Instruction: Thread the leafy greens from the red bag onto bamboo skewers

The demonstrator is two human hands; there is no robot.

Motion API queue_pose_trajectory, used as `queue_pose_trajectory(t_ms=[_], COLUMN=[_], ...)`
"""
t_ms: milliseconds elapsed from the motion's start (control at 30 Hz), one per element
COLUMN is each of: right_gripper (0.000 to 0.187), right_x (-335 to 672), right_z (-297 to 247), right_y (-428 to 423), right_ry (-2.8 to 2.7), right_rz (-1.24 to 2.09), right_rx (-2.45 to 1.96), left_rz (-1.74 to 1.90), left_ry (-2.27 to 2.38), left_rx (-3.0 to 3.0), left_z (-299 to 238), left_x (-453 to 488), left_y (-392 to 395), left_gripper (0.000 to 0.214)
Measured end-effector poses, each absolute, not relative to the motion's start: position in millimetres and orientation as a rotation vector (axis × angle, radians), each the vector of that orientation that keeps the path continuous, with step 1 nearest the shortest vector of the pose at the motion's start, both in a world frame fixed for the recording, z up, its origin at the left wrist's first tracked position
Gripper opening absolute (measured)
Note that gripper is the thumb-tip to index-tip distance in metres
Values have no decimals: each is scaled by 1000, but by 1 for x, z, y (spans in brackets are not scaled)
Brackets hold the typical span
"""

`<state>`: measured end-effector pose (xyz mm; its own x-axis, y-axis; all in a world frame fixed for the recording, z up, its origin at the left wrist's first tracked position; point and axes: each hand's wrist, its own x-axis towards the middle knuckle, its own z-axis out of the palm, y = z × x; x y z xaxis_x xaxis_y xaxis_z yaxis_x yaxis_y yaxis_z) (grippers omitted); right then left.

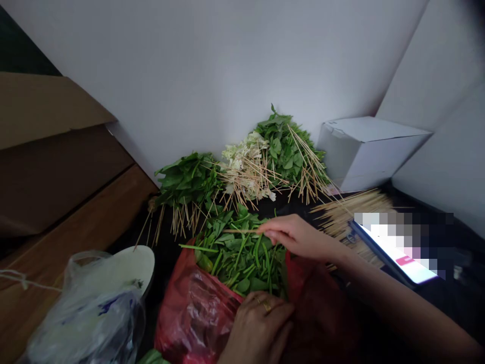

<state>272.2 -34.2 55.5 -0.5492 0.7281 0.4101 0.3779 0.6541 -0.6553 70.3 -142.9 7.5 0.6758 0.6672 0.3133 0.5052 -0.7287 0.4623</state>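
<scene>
A red plastic bag (189,308) full of loose leafy greens (242,263) stands in front of me, its mouth spread wide. Over the greens, my right hand (290,235) pinches a thin bamboo skewer (240,231) that points left, nearly level. My left hand (261,323) rests at the bag's near rim, with a ring on one finger. Its fingers are curled down against the greens, and their tips are hidden, so what they grip does not show. Behind the bag lie skewered leafy greens (189,177), skewered pale cabbage (242,156) and another skewered green bunch (284,146).
Loose bamboo skewers (359,202) are piled at the right, beside a lit phone (401,258). A white box (364,151) stands by the wall. To the left are a white bowl (146,260), a clear plastic bag (91,318) and a cardboard box (56,167).
</scene>
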Motion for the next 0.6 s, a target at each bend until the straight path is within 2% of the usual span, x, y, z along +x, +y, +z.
queue_pose_trajectory(t_ms=[100,233,300,433,533,600], right_gripper=[23,22,23,22,24,25], right_x=[268,279,284,284,280,279], right_z=[45,21,12,1,-4,-6], right_y=[-35,-26,-21,-17,-19,-20], right_ry=[-2325,-2143,-2034,-2041,-2029,-2015], right_rz=[945,1074,993,603,460,426], right_rx=[-813,-910,-997,-1083,-1059,-1044], left_rz=[586,679,773,790,564,433], left_ry=[929,1050,1146,1223,1357,1593], left_rx=[2515,2405,2360,2488,2620,2606], left_z=[11,18,20,25,25,21], left_x=[68,53,44,44,64,82], left_y=[-145,-135,-123,-88,-68,-61], left_gripper=[28,27,26,23,20,9])
